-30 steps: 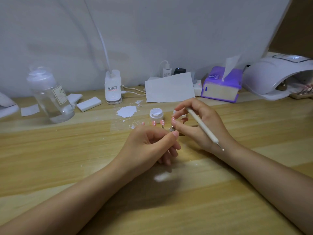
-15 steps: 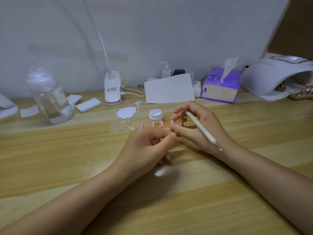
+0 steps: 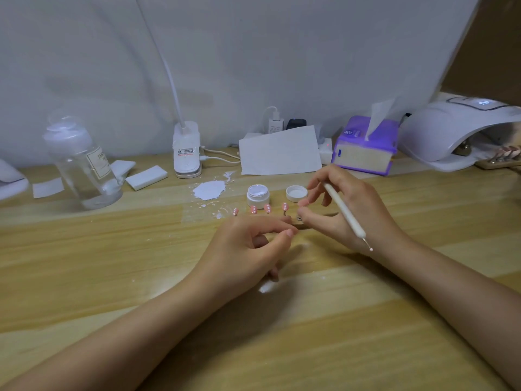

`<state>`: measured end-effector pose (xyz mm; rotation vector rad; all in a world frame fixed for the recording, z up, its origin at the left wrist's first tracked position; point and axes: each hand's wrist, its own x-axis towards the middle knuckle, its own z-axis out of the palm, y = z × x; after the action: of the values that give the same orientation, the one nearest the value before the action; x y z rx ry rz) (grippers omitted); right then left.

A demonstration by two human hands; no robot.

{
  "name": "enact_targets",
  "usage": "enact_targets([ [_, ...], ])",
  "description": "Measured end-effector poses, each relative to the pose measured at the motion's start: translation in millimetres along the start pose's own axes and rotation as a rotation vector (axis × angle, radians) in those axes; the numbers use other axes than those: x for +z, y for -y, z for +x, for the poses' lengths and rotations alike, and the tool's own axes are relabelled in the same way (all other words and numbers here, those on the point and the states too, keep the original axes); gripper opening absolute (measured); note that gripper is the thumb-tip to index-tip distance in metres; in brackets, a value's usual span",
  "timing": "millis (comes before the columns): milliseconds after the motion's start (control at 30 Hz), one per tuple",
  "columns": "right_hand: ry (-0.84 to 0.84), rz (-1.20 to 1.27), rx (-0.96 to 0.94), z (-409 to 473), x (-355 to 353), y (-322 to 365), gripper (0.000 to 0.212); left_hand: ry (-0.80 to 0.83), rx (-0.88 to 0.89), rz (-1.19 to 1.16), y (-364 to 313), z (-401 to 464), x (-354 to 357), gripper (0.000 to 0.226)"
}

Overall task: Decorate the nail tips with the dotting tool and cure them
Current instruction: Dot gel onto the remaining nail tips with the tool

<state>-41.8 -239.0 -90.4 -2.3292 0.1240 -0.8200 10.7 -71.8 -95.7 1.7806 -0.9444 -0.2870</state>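
A pale wood-grain table top (image 3: 84, 249) fills the lower frame, smooth with a soft sheen. At the left stands a clear glossy plastic bottle (image 3: 81, 165) with a paper label. Mid-frame, a small white plastic jar (image 3: 258, 196) sits open beside its white plastic lid (image 3: 296, 193). The pink nail tips (image 3: 267, 208) look glossy. The slim white matt dotting tool (image 3: 342, 211) ends in a thin metal point. Upper right: a glossy white plastic curing lamp (image 3: 451, 131) and a purple shiny-wrapped tissue pack (image 3: 363, 148).

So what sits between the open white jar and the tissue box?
In the head view, the jar's loose lid lies between the white jar and the tissue box; the right hand reaches across there too.
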Motion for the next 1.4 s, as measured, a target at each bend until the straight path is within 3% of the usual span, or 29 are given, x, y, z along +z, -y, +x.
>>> enact_targets([
  [200,-0.007,0.013,-0.027,-2.3,4.7,-3.2,0.032,0.005,0.046,0.118,0.7,0.5,-0.7,0.025],
  [400,-0.065,-0.006,-0.028,-2.3,8.4,-5.5,0.032,0.001,0.026,0.135,-0.8,-0.2,0.4,0.016],
  [600,-0.038,-0.047,-0.076,-3.5,8.2,0.0,0.027,0.017,0.023,0.131,-1.6,1.1,-0.3,0.025],
  [833,-0.092,0.189,-0.082,-5.2,1.3,9.8,0.029,-0.006,-0.022,0.001,0.2,1.0,-2.0,0.016],
  [933,-0.064,0.320,-0.064,-7.2,0.8,15.0,0.020,-0.008,-0.010,-0.071,0.0,1.1,-3.8,0.018],
  [1167,-0.035,0.351,-0.094,-13.3,4.4,20.0,0.021,0.071,0.036,-0.145,-4.8,-0.1,-5.0,0.020],
  [1400,0.010,0.408,-0.088,-14.6,5.0,22.6,0.019,-0.024,-0.019,-0.246,-4.1,1.3,-6.5,0.014],
])
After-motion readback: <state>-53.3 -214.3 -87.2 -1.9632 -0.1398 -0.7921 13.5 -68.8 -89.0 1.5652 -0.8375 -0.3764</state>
